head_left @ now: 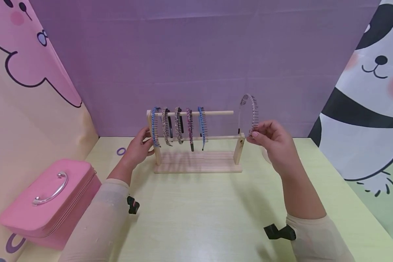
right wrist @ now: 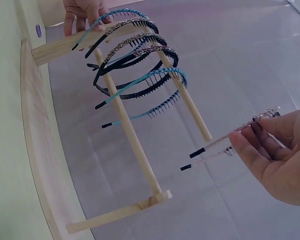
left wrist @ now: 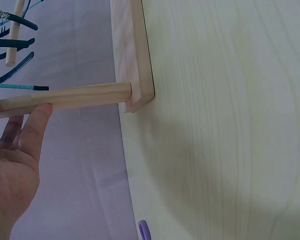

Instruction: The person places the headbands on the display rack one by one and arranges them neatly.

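A wooden headband rack [head_left: 196,166] stands on the table, with two rods between its posts. Several headbands hang towards its left end: blue ones such as the blue headband [head_left: 202,125], glittery ones and a purple-pink headband [head_left: 190,125]. My left hand [head_left: 138,147] grips the rack's left post [left wrist: 85,97], its fingers partly hidden in the head view. Beyond the upper rod's free right end, my right hand [head_left: 275,143] pinches a pale pink headband [head_left: 254,109] by one side. That headband stands upright with comb teeth along its band, apart from the rod [right wrist: 190,107].
A pink case [head_left: 49,196] with a silver handle sits on the table's left side. Purple cloth [head_left: 196,62] hangs behind the rack. A panda picture [head_left: 370,109] covers the right wall, and a pink cartoon figure [head_left: 29,54] is on the left.
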Action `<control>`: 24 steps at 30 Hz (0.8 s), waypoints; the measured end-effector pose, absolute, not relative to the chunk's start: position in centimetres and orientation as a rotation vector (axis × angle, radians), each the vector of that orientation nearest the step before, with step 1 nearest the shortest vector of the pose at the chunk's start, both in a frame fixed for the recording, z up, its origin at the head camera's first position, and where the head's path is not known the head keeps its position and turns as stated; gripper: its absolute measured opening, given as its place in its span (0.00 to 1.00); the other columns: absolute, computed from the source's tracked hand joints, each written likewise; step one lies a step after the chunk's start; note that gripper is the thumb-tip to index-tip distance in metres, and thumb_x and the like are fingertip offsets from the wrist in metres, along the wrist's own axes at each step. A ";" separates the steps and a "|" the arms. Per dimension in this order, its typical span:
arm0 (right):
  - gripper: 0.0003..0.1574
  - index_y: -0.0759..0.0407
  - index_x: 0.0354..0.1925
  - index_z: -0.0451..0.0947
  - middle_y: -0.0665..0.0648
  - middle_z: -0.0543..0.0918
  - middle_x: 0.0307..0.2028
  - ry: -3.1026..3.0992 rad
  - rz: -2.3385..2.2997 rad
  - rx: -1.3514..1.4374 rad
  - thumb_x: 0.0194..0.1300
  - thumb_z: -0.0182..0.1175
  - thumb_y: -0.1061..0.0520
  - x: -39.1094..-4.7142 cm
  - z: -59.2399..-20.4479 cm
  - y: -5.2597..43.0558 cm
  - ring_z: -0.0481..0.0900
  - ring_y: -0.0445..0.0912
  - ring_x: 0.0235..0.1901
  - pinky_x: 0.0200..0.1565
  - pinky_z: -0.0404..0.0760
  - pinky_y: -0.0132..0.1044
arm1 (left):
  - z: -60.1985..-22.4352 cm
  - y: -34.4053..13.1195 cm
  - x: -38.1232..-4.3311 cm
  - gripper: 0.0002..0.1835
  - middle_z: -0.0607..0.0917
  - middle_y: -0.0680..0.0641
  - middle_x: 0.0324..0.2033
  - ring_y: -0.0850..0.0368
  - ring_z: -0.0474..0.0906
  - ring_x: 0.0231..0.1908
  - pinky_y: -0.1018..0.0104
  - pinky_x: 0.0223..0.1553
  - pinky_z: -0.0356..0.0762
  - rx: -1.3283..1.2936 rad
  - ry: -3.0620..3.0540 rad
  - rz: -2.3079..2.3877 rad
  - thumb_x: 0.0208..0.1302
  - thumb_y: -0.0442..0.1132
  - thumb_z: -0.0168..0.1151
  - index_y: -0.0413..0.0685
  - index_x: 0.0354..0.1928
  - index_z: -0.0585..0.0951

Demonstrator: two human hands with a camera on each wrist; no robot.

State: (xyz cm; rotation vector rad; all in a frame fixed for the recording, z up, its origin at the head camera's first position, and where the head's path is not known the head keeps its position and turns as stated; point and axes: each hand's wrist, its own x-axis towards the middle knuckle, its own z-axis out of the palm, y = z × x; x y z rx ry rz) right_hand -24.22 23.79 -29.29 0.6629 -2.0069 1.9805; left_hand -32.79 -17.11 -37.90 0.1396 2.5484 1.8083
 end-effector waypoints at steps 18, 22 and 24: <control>0.07 0.62 0.42 0.73 0.54 0.79 0.38 -2.010 1.980 0.608 0.67 0.59 0.68 -27.9 -30.8 19.4 0.83 0.42 0.39 0.48 0.85 0.30 | -37.9 -17.2 -32.9 0.27 0.69 0.45 0.66 0.44 0.69 0.65 0.50 0.55 0.81 0.155 2.538 1.818 0.77 0.41 0.47 0.69 0.74 0.57; 0.07 0.64 0.43 0.72 0.54 0.77 0.40 -2.109 1.941 0.569 0.68 0.59 0.66 -28.3 -31.6 18.4 0.81 0.43 0.41 0.50 0.85 0.30 | -37.4 -17.0 -32.6 0.28 0.69 0.45 0.67 0.44 0.69 0.66 0.49 0.56 0.81 0.140 2.526 1.821 0.77 0.40 0.47 0.67 0.74 0.57; 0.08 0.66 0.44 0.71 0.55 0.77 0.40 -2.132 1.938 0.568 0.68 0.59 0.66 -28.5 -32.0 18.0 0.81 0.44 0.42 0.50 0.85 0.31 | -37.4 -17.0 -32.6 0.28 0.68 0.44 0.67 0.43 0.69 0.66 0.49 0.56 0.80 0.141 2.525 1.824 0.77 0.40 0.47 0.67 0.74 0.57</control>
